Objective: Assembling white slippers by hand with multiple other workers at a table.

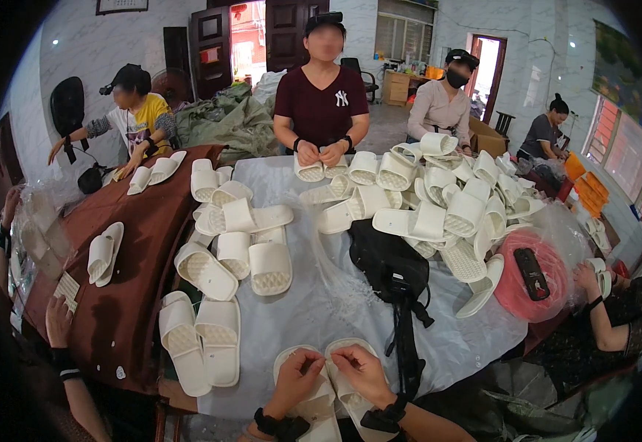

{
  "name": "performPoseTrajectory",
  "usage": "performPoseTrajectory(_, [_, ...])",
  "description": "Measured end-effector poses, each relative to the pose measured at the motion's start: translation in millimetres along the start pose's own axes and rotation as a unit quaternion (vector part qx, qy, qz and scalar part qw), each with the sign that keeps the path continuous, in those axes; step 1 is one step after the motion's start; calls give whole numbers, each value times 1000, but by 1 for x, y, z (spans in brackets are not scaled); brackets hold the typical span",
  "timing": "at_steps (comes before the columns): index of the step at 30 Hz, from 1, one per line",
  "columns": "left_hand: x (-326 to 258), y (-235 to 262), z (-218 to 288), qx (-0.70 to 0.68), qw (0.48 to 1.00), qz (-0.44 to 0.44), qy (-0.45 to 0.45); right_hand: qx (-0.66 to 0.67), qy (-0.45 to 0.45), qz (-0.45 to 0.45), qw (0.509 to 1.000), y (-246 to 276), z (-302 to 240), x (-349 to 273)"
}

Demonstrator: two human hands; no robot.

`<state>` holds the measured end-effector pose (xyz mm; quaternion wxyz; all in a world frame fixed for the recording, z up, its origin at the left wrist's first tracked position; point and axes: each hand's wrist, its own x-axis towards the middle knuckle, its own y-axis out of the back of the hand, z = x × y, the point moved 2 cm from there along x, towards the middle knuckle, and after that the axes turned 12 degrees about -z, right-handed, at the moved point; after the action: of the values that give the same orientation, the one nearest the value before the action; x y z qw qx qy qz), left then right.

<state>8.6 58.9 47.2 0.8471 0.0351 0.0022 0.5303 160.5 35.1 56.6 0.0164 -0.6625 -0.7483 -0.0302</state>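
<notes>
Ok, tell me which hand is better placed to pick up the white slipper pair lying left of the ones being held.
Left, probably. The left hand pinches the held slippers on the side nearer the slipper pair; the right hand would have to cross over.

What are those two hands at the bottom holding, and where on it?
A pair of white slippers: the left hand and right hand pinch near the toe ends, where the two slippers meet.

The person's left hand (297, 379) and right hand (363, 374) are bare, without gloves. Each wrist carries a black band: a gathered, scrunchie-like one on the left, a strap-like one on the right.
</notes>
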Motion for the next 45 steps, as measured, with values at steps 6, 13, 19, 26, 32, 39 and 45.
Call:
performPoseTrajectory(6, [1,0,1,14,1000,-1,-8,8,-10,6,1000,2,2,0])
performPoseTrajectory(13, [-2,-1,-1,15,1000,-11,-12,9,-11,9,1000,-1,-4,-3])
performPoseTrajectory(19, [-4,-1,-4,34,999,10,8,-30,-21,9,999,-2,6,-4])
performPoseTrajectory(26, [3,1,4,60,998,-13,12,0,10,19,1000,1,3,3])
performPoseTrajectory(32, [1,1,2,29,999,-21,6,-25,12,13,1000,-2,-3,2])
performPoseTrajectory(39, [-1,-1,4,46,999,-10,-23,-122,14,-5,992,-2,-7,-1])
performPoseTrajectory(45, [0,-2,8,54,998,-12,-21,-26,-6,14,1000,-2,-4,-1])
